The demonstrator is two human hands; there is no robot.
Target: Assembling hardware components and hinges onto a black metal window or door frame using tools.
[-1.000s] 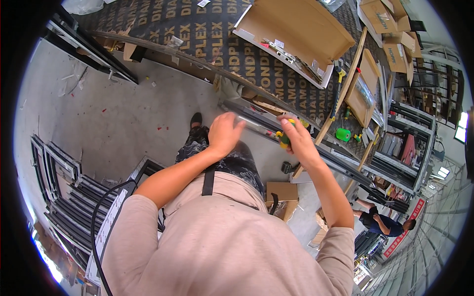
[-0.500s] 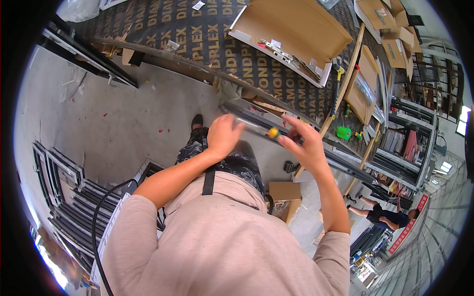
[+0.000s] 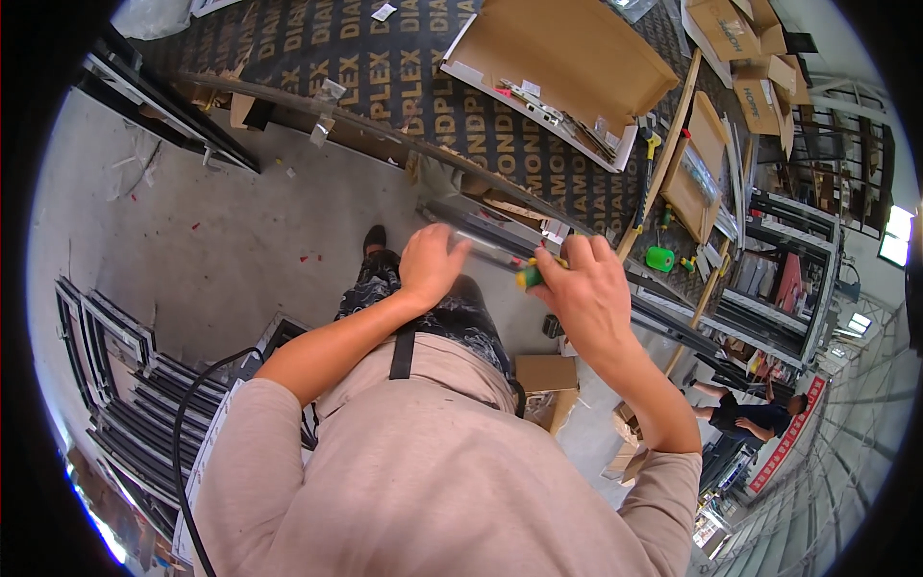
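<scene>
My left hand (image 3: 430,263) is closed around the near end of a blurred silvery strip (image 3: 488,250), its fingertips partly hidden. My right hand (image 3: 588,288) grips a screwdriver (image 3: 529,277) by its yellow-and-green handle, at the strip's other end. Beyond both hands a long dark metal profile (image 3: 663,319) runs slantwise along the bench edge, partly covered by my right hand.
A bench (image 3: 317,58) with a dark printed top lies ahead. On it are an open cardboard box (image 3: 577,48) holding metal fittings, a yellow-and-black hammer (image 3: 646,178) and a green spool (image 3: 661,259). Dark frames (image 3: 144,394) are stacked at left. Another person (image 3: 760,418) stands far right.
My right hand has shifted slightly left and closed from a looser, spread grip round the screwdriver handle. The left hand stays nearly in place. The view has shifted a little.
</scene>
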